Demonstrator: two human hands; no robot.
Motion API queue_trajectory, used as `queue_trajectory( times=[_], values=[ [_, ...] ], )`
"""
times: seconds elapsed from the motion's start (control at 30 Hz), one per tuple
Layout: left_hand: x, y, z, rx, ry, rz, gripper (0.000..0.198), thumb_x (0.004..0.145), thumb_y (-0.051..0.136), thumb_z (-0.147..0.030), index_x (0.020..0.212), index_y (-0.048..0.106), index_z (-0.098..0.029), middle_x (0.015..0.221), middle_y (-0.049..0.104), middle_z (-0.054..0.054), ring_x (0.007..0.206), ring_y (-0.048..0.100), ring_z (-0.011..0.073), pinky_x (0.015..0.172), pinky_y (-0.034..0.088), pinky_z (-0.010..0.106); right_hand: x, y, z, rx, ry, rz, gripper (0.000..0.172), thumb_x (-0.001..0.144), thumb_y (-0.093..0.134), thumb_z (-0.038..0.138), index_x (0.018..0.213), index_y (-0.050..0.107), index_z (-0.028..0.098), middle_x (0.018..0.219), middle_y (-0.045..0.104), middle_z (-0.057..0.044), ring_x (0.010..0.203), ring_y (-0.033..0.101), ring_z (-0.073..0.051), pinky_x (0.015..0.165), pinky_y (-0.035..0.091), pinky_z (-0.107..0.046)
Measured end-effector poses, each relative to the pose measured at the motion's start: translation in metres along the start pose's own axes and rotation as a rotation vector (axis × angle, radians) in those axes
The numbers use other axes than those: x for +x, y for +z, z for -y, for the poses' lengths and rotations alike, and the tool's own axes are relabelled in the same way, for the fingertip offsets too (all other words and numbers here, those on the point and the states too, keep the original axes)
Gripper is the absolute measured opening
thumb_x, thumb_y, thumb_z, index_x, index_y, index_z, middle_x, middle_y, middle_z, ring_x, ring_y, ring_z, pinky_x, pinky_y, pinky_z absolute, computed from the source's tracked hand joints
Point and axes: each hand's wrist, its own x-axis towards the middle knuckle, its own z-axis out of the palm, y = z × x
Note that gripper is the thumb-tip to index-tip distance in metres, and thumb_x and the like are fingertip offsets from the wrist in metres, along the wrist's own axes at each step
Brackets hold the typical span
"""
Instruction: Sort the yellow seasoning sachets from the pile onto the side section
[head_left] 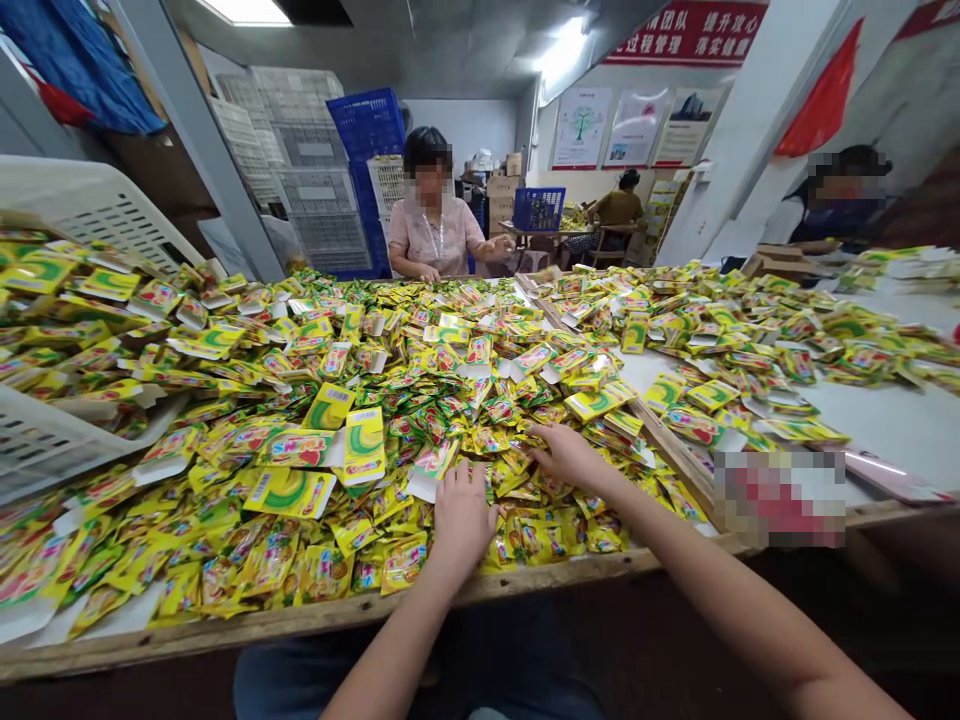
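Note:
My left hand (463, 510) lies palm down on a heap of small yellow sachets (322, 570), its fingers stretched forward and the thumb held apart. Touching or just beside those fingers is a small yellow candy box (433, 466) with a white open flap; whether they press on it I cannot tell. My right hand (568, 458) reaches in from the right, its fingers slightly bent and apart at the sachets in the middle of the heap. No sachet shows clearly in its grasp. Other flat yellow boxes (364, 445) lie left of my left hand.
A wooden strip (667, 450) divides the table on the right; more boxes (720, 310) are piled beyond it. A white crate (45, 440) spills boxes at the left. Across the table sits a co-worker (433, 225). A wooden rim (300, 625) edges the near side.

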Motion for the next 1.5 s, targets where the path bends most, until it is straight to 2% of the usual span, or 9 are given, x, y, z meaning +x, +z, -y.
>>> queue_trajectory(
  times=[0.17, 0.4, 0.6, 0.7, 0.9, 1.0, 1.13, 1.3, 1.5],
  values=[
    [0.0, 0.002, -0.003, -0.054, 0.021, -0.03, 0.033, 0.072, 0.062, -0.013, 0.105, 0.064, -0.017, 0.104, 0.062, 0.013, 0.094, 0.054, 0.0312, 0.084, 0.042, 0.048, -0.007, -0.004, 0.004, 0.093, 0.039, -0.056, 0.028, 0.068, 0.051, 0.001, 0.087, 0.065, 0.016, 0.086, 0.067, -0.011, 0.087, 0.062, -0.026, 0.078, 0.043, -0.032],
    [-0.006, -0.007, 0.004, -0.357, 0.036, -0.111, 0.021, 0.088, 0.049, -0.024, 0.102, 0.064, -0.022, 0.095, 0.066, 0.005, 0.092, 0.058, 0.0211, 0.083, 0.046, 0.036, -0.026, -0.012, 0.009, 0.422, 0.101, -0.208, 0.026, 0.082, 0.046, 0.028, 0.102, 0.06, 0.017, 0.094, 0.068, -0.009, 0.082, 0.064, -0.023, 0.074, 0.05, -0.035],
    [-0.021, -0.022, -0.006, -0.893, -0.04, -0.069, 0.028, 0.092, 0.041, -0.041, 0.102, 0.054, -0.019, 0.085, 0.062, 0.002, 0.077, 0.058, 0.0163, 0.07, 0.045, 0.027, -0.06, 0.009, 0.041, 1.187, 0.258, 0.071, 0.039, 0.069, 0.066, 0.053, 0.092, 0.06, 0.021, 0.081, 0.066, -0.001, 0.071, 0.064, -0.017, 0.061, 0.055, -0.029],
    [-0.029, -0.021, -0.013, -0.812, -0.04, -0.048, 0.023, 0.09, 0.045, -0.039, 0.097, 0.054, -0.019, 0.084, 0.059, 0.003, 0.077, 0.056, 0.0166, 0.071, 0.043, 0.028, -0.075, 0.022, 0.06, 1.391, 0.346, 0.195, 0.045, 0.065, 0.069, 0.06, 0.086, 0.063, 0.021, 0.077, 0.063, 0.0, 0.072, 0.061, -0.016, 0.061, 0.055, -0.028],
    [-0.038, -0.019, -0.007, -0.72, 0.04, -0.036, 0.023, 0.093, 0.038, -0.035, 0.09, 0.055, -0.02, 0.081, 0.055, 0.002, 0.073, 0.054, 0.0155, 0.066, 0.043, 0.027, -0.105, 0.032, 0.062, 1.342, 0.347, 0.24, 0.046, 0.057, 0.08, 0.049, 0.088, 0.065, 0.018, 0.082, 0.067, -0.001, 0.071, 0.062, -0.018, 0.058, 0.056, -0.028],
    [-0.016, -0.029, 0.017, -0.415, 0.044, -0.086, 0.023, 0.092, 0.034, -0.019, 0.098, 0.055, -0.019, 0.088, 0.058, 0.005, 0.079, 0.055, 0.0167, 0.069, 0.045, 0.028, -0.111, 0.028, 0.049, 1.297, 0.358, 0.142, 0.042, 0.062, 0.078, 0.047, 0.092, 0.067, 0.019, 0.089, 0.072, -0.005, 0.08, 0.067, -0.022, 0.069, 0.057, -0.034],
    [0.032, -0.046, 0.051, 0.25, 0.254, 0.082, 0.041, 0.08, 0.041, 0.001, 0.104, 0.062, -0.025, 0.112, 0.057, 0.008, 0.098, 0.053, 0.0234, 0.079, 0.042, 0.035, -0.114, 0.018, 0.037, 1.172, 0.359, 0.001, 0.047, 0.058, 0.079, 0.047, 0.096, 0.068, 0.022, 0.098, 0.073, -0.007, 0.094, 0.066, -0.026, 0.087, 0.052, -0.04],
    [0.066, -0.053, 0.067, 0.325, 0.446, 0.164, 0.054, 0.077, 0.049, 0.004, 0.106, 0.063, -0.039, 0.118, 0.057, 0.003, 0.104, 0.052, 0.0228, 0.086, 0.038, 0.035, -0.125, 0.018, 0.031, 1.094, 0.391, -0.021, 0.044, 0.064, 0.074, 0.049, 0.097, 0.067, 0.021, 0.093, 0.073, -0.007, 0.094, 0.067, -0.027, 0.087, 0.051, -0.042],
    [0.08, -0.067, 0.086, 0.334, 0.594, 0.204, 0.063, 0.067, 0.062, -0.003, 0.119, 0.056, -0.039, 0.128, 0.051, 0.003, 0.116, 0.045, 0.024, 0.098, 0.032, 0.036, -0.134, 0.032, 0.025, 1.003, 0.517, -0.112, 0.051, 0.057, 0.075, 0.052, 0.094, 0.068, 0.018, 0.095, 0.073, -0.009, 0.093, 0.066, -0.03, 0.086, 0.051, -0.045]
  ],
)
